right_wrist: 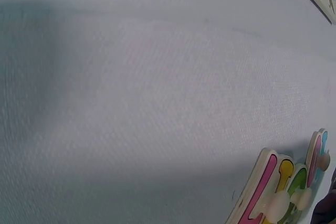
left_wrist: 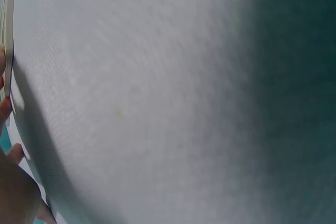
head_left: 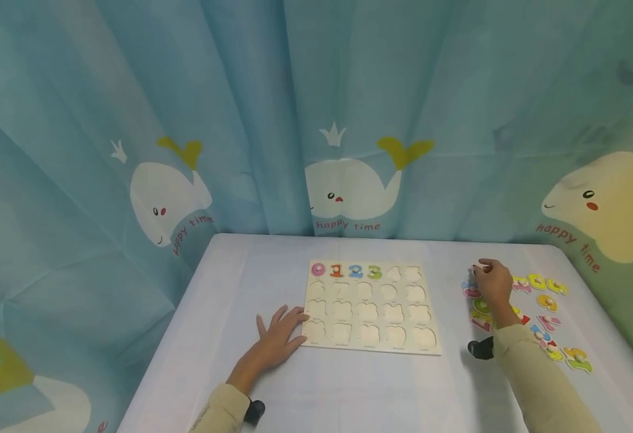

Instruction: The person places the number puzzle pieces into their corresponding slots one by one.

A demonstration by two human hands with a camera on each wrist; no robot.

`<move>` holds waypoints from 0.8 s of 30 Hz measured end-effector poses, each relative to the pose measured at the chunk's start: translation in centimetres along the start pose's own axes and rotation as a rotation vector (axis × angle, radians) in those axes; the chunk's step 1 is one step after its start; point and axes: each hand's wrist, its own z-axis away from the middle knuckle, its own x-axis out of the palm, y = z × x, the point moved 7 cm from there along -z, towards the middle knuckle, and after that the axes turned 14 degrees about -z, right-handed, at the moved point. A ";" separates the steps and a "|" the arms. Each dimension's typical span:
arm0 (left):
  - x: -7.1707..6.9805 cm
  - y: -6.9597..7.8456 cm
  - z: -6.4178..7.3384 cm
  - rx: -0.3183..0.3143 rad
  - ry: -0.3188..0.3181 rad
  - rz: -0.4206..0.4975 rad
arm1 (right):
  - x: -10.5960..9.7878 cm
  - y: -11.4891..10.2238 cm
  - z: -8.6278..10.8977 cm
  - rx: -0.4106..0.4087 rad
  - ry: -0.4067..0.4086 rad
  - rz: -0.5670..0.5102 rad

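A wooden number puzzle board (head_left: 372,299) lies flat on the table, with rows of shaped recesses. Numbers 0 (head_left: 318,269), 1 (head_left: 336,271), 2 (head_left: 356,272) and 3 (head_left: 374,272) sit in its top row. My left hand (head_left: 279,334) rests with spread fingers at the board's left edge, fingertips on its rim. To the right of the board, my right hand (head_left: 495,284) pinches a small red-edged puzzle piece (head_left: 475,268), mostly hidden by the fingers. Below it lie knobbed number pieces (right_wrist: 260,190), coloured pink, yellow and green in the right wrist view.
Several more number pieces lie scattered at the table's right side, including a yellow 5 (head_left: 556,286), an orange 9 (head_left: 547,302) and a two-digit piece (head_left: 578,359). A curtain (head_left: 262,120) with printed whales hangs behind the white table (head_left: 229,282).
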 end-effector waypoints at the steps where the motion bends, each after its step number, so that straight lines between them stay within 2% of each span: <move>1: 0.1 0.0 0.1 0.002 0.001 0.003 | 0.0 0.2 0.1 -0.003 -0.007 0.003; 8: 1.3 0.3 1.1 -0.007 -0.037 -0.004 | 0.7 2.0 1.3 0.018 -0.064 0.012; 13: 1.4 0.3 1.1 -0.015 -0.035 0.003 | 1.2 1.8 1.6 0.031 -0.094 -0.020; 24: -0.2 0.0 -0.1 0.002 -0.005 0.011 | 2.8 -2.1 1.2 -0.185 -0.139 0.016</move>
